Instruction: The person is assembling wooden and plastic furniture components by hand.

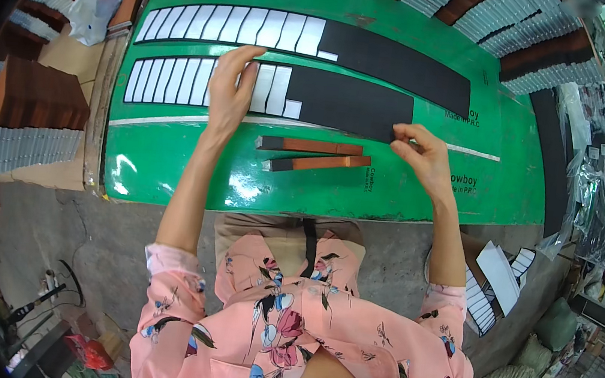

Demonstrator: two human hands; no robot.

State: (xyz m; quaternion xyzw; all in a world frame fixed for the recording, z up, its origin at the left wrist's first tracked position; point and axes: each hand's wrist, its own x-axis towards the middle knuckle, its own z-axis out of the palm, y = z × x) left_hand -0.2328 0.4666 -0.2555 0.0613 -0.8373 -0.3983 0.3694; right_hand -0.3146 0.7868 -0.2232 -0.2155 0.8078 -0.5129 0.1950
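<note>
Two long black strips lie side by side on a green worktop, each with a row of white rectangular pieces on its left part. My left hand (231, 89) rests across the white pieces of the nearer strip (350, 104), its fingers bent forward and thumb apart. At the right end of that strip, my right hand (423, 157) pinches its near corner between thumb and fingers. The farther strip (397, 65) lies just beyond, untouched. Two brown bars with dark, silvery ends, a far bar (315, 147) and a near bar (324, 163), lie between my arms.
The green worktop (185, 163) has a pale line across it. Stacks of brown-and-silver pieces (40, 111) stand at the left and along the far edge. A white plastic bag (96, 11) sits at the far left. Clear plastic wrapping (599, 172) hangs at the right.
</note>
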